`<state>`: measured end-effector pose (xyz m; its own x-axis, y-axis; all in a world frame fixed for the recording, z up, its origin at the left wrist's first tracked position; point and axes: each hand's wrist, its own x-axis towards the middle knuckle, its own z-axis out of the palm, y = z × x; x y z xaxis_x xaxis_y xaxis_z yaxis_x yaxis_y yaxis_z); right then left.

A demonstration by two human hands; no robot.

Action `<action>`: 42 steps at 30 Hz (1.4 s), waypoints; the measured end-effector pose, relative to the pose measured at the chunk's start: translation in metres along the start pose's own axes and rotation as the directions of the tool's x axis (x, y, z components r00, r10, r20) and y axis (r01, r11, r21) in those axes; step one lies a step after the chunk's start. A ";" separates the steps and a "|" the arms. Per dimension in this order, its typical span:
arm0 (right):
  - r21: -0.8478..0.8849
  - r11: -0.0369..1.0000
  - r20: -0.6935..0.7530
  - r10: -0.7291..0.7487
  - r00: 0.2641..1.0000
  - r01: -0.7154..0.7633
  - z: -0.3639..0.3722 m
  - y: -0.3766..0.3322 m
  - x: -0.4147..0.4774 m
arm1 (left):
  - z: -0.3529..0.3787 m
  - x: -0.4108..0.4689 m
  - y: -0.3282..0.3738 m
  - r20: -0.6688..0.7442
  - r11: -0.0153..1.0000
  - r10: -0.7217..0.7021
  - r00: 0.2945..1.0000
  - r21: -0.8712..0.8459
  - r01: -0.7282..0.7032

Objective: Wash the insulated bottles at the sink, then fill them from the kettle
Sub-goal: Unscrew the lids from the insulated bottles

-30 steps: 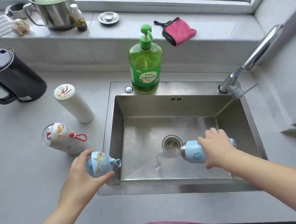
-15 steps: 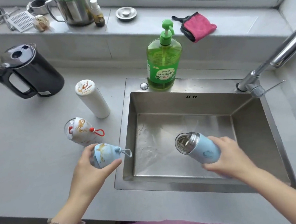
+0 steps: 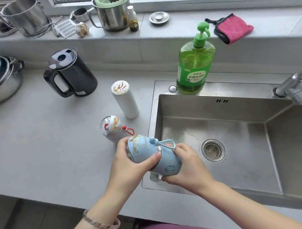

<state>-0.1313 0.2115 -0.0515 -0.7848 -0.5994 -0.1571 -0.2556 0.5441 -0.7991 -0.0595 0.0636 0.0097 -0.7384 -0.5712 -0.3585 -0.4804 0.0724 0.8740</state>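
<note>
the left hand (image 3: pixel 128 165) wraps its fingers around the blue cap (image 3: pixel 140 149) while the right hand (image 3: pixel 186 166) is curled around the blue bottle (image 3: pixel 167 165), cap and bottle meeting over the front left corner of the sink (image 3: pixel 241 132), the bottle tilted with the cap end up and to the left. on the counter (image 3: pixel 37 135) just left of the sink a white bottle (image 3: pixel 125 100) stands upright with a white cap (image 3: pixel 113 127) near it, the black kettle (image 3: pixel 69 74) further back left, and a green soap bottle (image 3: pixel 195 63) on the sink's back rim near the faucet (image 3: pixel 296 84).
</note>
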 end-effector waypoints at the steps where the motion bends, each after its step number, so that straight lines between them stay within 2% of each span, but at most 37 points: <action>1: -0.002 1.000 -0.004 -0.012 1.000 0.012 0.001 -0.001 0.000 | -0.002 0.000 -0.002 -0.006 1.000 0.009 1.000 0.004 -0.009; 5: 0.028 0.998 0.013 -0.048 0.999 0.048 0.004 -0.007 -0.004 | -0.008 -0.001 -0.007 -0.025 0.999 0.047 0.999 -0.012 -0.047; 10: 0.084 0.995 -0.002 -0.062 0.998 0.062 0.009 -0.013 -0.001 | -0.009 -0.006 -0.013 0.021 0.995 0.093 0.995 -0.048 -0.092; 14: 0.064 0.996 0.123 -0.072 0.990 0.065 0.012 -0.012 0.008 | -0.015 -0.006 -0.021 -0.070 0.992 0.122 0.990 -0.027 -0.124; 17: -0.104 0.994 0.236 0.003 0.972 0.022 0.009 -0.002 0.013 | -0.033 -0.001 -0.036 -0.109 0.984 0.154 0.982 0.104 -0.143; 21: -0.209 0.974 0.276 0.150 0.950 -0.093 -0.004 0.021 0.014 | -0.051 0.008 -0.060 -0.086 0.887 0.244 0.966 0.422 -0.187; 26: -0.272 0.959 0.323 0.169 0.931 -0.080 -0.014 0.026 0.016 | -0.061 0.016 -0.076 -0.114 0.893 0.191 0.975 0.433 -0.124; 31: -0.274 0.961 0.316 0.135 0.939 -0.046 -0.017 0.019 0.024 | -0.078 0.007 -0.056 0.052 0.826 0.059 0.997 0.558 -0.078; 33: -0.268 0.962 0.312 0.131 0.941 -0.045 -0.017 0.015 0.028 | -0.089 0.018 -0.034 0.100 0.891 0.045 0.994 0.445 -0.085; 35: -0.260 0.964 0.303 0.129 0.944 -0.049 -0.016 0.011 0.031 | -0.100 0.048 -0.016 0.069 0.928 0.131 0.989 0.342 -0.147; 37: -0.247 0.968 0.297 0.128 0.946 -0.054 -0.014 0.008 0.032 | -0.107 0.089 -0.003 0.084 0.825 0.205 0.975 0.521 -0.218; 39: -0.237 0.970 0.300 0.118 0.947 -0.046 -0.013 0.005 0.031 | -0.105 0.122 -0.003 0.222 0.669 0.142 0.965 0.697 -0.259; 41: -0.235 0.971 0.296 0.118 0.948 -0.047 -0.012 0.004 0.030 | -0.096 0.142 -0.017 0.361 0.624 0.038 0.932 0.720 -0.304; 42: -0.237 0.970 0.287 0.125 0.950 -0.056 -0.012 0.005 0.029 | -0.091 0.148 -0.024 0.394 0.634 0.044 0.918 0.699 -0.330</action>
<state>-0.1625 0.2038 -0.0527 -0.6152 -0.6696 -0.4161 -0.3377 0.7008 -0.6284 -0.1137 -0.0971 -0.0346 -0.8854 -0.1995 -0.4197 -0.3919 0.8061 0.4434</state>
